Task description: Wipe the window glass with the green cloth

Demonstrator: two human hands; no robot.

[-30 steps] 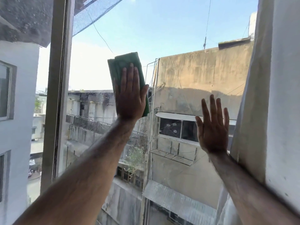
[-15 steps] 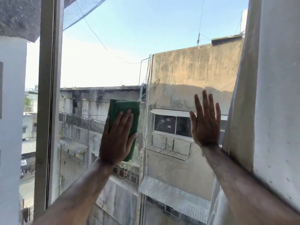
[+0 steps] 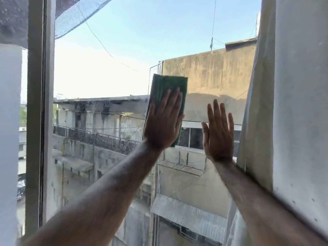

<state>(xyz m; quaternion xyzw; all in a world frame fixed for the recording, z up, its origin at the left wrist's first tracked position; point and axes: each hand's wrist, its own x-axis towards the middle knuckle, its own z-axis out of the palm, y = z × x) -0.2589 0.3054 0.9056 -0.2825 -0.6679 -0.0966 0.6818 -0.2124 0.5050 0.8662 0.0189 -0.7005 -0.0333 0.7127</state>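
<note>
Fingers (image 3: 173, 102) of left hand (image 3: 162, 125) flat, extended, pressing green cloth (image 3: 166, 86) against window glass (image 3: 106, 77); right hand (image 3: 219, 135) splayed, released, empty, on glass.

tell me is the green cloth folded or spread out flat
Folded: the green cloth forms a narrow pad with layered edges at its top-left corner, pressed to the glass under the left hand.

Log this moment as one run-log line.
phase: wiping | left hand: flat, pressing green cloth on window glass | right hand: open, flat on glass, empty
</note>
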